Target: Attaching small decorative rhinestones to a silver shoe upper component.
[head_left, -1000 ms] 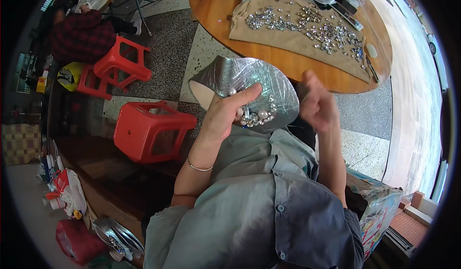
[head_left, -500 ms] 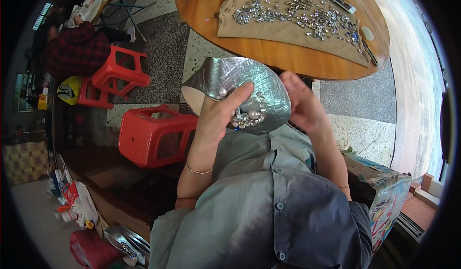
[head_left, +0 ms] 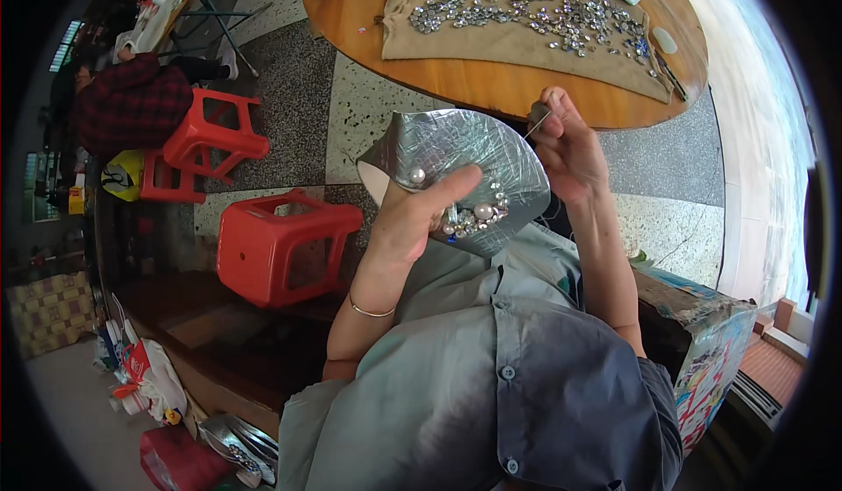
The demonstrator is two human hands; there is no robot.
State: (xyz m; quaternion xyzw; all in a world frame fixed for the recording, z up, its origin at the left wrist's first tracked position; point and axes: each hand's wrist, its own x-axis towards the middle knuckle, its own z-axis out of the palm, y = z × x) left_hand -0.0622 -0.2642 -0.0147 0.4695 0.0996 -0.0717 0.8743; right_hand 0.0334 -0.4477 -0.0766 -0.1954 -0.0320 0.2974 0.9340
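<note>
Just beyond the grey shirt front (head_left: 421,351), a curved silver piece (head_left: 491,145) sits in the left hand (head_left: 405,224), thumb across its face, the other fingers mostly hidden. Its longer span seems to run sideways, from the left wrist toward the right hand (head_left: 568,145), which is raised just off the piece's right edge, fingertips pinched narrow on a thin needle-like tool (head_left: 536,126); whether its tip touches, I cannot tell. The bead cluster (head_left: 478,217) lies nearer the left thumb; loose stones (head_left: 574,35) rest on tan cloth (head_left: 474,46) on the tabletop (head_left: 346,17) beyond
</note>
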